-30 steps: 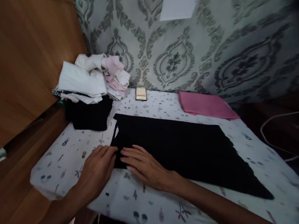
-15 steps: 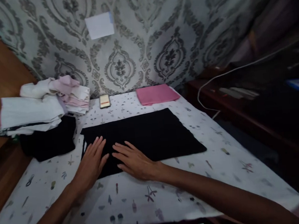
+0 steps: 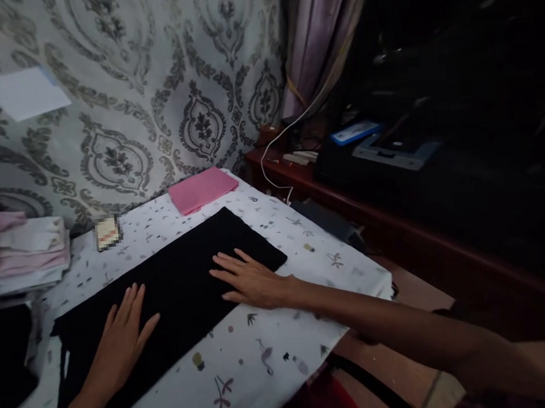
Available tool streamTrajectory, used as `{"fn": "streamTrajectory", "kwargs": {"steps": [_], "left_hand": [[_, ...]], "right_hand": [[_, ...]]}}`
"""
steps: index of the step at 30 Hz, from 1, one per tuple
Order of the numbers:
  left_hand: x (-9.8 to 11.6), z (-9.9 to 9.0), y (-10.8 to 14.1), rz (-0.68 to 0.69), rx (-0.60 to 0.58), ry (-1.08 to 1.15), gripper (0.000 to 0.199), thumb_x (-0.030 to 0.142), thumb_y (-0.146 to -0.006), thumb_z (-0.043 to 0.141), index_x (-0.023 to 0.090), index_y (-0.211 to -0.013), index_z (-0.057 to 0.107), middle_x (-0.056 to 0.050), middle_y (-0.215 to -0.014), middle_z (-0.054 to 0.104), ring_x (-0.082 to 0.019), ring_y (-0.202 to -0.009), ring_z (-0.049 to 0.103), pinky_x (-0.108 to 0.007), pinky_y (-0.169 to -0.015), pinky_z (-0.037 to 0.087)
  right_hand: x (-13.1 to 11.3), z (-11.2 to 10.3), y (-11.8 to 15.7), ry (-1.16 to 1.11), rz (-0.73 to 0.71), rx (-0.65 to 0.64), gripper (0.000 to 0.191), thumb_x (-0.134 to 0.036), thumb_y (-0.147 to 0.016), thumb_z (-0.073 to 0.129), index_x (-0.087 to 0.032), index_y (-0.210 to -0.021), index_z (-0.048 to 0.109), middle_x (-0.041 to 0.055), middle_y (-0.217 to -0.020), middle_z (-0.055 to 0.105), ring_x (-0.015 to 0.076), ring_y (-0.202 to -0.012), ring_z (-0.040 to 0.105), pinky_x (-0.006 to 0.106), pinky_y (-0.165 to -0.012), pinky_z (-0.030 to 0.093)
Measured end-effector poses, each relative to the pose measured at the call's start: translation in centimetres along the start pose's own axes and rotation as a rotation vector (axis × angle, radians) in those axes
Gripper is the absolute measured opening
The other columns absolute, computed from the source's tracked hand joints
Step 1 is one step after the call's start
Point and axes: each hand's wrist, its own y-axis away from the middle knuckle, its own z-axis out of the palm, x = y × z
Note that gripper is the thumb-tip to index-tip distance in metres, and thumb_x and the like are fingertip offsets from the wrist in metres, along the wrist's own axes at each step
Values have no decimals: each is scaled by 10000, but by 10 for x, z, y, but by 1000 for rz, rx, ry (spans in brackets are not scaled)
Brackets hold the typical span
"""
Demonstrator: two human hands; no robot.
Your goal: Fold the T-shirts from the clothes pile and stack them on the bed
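A patterned wall (image 3: 158, 68) rose behind the white printed sheet (image 3: 275, 354). At left, the frame cut off the pale clothes stack (image 3: 30, 248) and a dark cloth (image 3: 4, 357); small print on the little box (image 3: 108, 233) was blurred. The left hand (image 3: 120, 341) lay open, fingers spread, on the black cloth (image 3: 175, 287), which stretched between and beneath both hands. The right hand (image 3: 250, 281) pressed flat near its right end, gripping nothing.

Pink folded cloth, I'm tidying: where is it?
Head view, left of centre: the pink folded cloth lies on the printed sheet, beyond the black cloth, near the patterned wall.
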Motion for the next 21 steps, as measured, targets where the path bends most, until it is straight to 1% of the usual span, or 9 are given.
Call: {"fn": "streamTrajectory", "kwargs": {"steps": [4,6,7,9,11,14,16,18,21], "left_hand": [[0,-8,2,7,-26,14,738,529,-1000,295,219,-1609,15,-166,-1615,311,-324,-1477,323,-595,-1114,390],[8,-17,-7,-5,-21,32,742,537,-1000,289,232,-1607,-8,-161,-1620,301,-325,-1484,305,-616,-1117,376],[15,-22,-17,-10,-19,48,736,538,-1003,288,239,-1607,-8,-153,-1626,292,-317,-1492,290,-615,-1129,362],[35,-31,-47,4,-27,98,705,525,-1013,281,246,-1607,22,-129,-1637,272,-279,-1508,259,-581,-1168,327],[60,-35,-89,40,-44,156,661,503,-1025,268,230,-1602,97,-118,-1643,261,-241,-1518,234,-533,-1202,289],[98,-28,-155,112,-99,203,624,474,-1029,276,174,-1574,224,-143,-1638,260,-242,-1525,210,-522,-1218,247],[118,-18,-190,119,-136,214,604,440,-1032,275,147,-1560,258,-160,-1635,257,-246,-1525,208,-529,-1216,240],[132,-8,-211,113,-155,215,587,409,-1033,270,134,-1551,273,-171,-1632,256,-246,-1523,213,-533,-1212,242],[142,3,-223,125,-178,219,573,408,-1034,255,137,-1534,319,-170,-1619,291,-251,-1519,230,-549,-1209,235]], "right_hand": [[37,-8,28,12,132,82,611,-463,-1008,468,-151,-1528,390,167,-1627,268,263,-1531,158,517,-1239,141],[50,-12,38,8,166,135,599,-471,-1020,424,-162,-1530,385,155,-1630,269,253,-1530,165,510,-1239,162],[54,-15,40,5,183,158,591,-467,-1028,394,-158,-1532,382,152,-1630,269,247,-1530,169,503,-1240,168],[57,-19,34,10,221,194,580,-439,-1039,351,-129,-1529,382,160,-1626,276,244,-1527,181,490,-1242,173],[55,-23,18,37,234,222,578,-411,-1032,368,-101,-1520,392,172,-1620,284,251,-1525,192,487,-1244,173],[52,-23,-12,80,205,250,620,-426,-1004,446,-70,-1510,400,190,-1615,275,267,-1526,182,489,-1244,169],[53,-20,-25,90,195,234,661,-453,-992,473,-44,-1506,397,205,-1609,274,280,-1524,184,495,-1243,168],[58,-15,-29,87,205,205,674,-475,-988,475,-44,-1501,404,212,-1595,305,290,-1514,220,513,-1234,186],[65,-8,-24,85,216,207,653,-484,-992,457,-64,-1490,425,209,-1573,356,293,-1497,273,528,-1221,217]]}}
